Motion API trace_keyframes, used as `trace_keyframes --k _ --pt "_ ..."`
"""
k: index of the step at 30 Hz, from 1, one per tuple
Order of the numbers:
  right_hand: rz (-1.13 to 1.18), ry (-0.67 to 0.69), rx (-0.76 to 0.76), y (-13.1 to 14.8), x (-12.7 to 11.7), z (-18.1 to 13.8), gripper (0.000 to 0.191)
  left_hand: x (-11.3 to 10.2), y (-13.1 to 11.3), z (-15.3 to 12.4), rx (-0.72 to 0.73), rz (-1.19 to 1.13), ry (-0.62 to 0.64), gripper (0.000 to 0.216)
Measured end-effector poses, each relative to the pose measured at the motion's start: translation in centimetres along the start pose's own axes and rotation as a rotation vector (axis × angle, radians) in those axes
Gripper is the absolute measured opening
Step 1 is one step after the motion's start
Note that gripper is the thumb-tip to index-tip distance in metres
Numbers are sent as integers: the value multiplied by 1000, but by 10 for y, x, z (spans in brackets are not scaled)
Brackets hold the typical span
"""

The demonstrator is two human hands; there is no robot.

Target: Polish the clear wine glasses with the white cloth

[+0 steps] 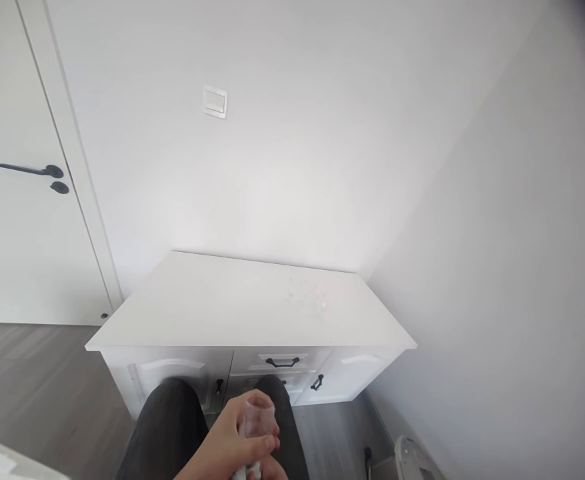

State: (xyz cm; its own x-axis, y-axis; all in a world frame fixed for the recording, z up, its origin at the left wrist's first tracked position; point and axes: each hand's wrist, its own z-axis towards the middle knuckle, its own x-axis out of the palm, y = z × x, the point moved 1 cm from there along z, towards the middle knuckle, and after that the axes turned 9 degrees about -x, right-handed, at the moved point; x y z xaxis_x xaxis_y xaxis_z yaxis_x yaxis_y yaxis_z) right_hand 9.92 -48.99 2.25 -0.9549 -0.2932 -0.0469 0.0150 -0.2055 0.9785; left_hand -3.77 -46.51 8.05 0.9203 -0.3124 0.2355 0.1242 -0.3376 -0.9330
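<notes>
My left hand [232,437] is wrapped round a small clear cup [259,417], its open top facing up, just above my lap. Below it, at the bottom edge of the head view, only part of my right hand [273,469] shows. Its fingers are bent close to a crumpled white thing [253,471], perhaps tissue; what exactly they grip is cut off by the frame. Several small clear spots or pieces [307,292] are on the white cabinet top [212,300], right of its middle, too faint to name.
The white cabinet has drawers with a black handle [283,363] and stands against the wall close to my knees [169,420]. A white door [17,247] is at the left. At the lower right, a white appliance [415,460] stands near the wall.
</notes>
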Motion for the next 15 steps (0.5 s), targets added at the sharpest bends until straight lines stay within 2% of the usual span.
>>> trace_keyframes --k 3,4,6,9,10,11,13,15 --pt "-89 -76 -38 -7 -4 8 54 0 -10 -7 176 271 -347 33" --pt "-130 -96 -52 -9 -6 10 55 0 -13 -8 221 314 -402 29" --pt "-160 -50 -35 -10 -11 9 59 -2 -17 -5 250 287 -360 28" --pt "6 145 125 -5 -15 3 73 -6 -19 1 245 75 -98 42" --pt "54 184 156 -1 -16 1 76 -7 -20 1 248 34 -48 45" --pt "57 184 145 4 -16 0 77 -8 -21 0 259 38 -49 44" --pt "-63 111 -2 12 -17 2 70 -8 -22 -5 322 148 -172 34" --pt "-212 -73 -148 18 -20 5 60 -6 -22 -13 427 270 -324 30"
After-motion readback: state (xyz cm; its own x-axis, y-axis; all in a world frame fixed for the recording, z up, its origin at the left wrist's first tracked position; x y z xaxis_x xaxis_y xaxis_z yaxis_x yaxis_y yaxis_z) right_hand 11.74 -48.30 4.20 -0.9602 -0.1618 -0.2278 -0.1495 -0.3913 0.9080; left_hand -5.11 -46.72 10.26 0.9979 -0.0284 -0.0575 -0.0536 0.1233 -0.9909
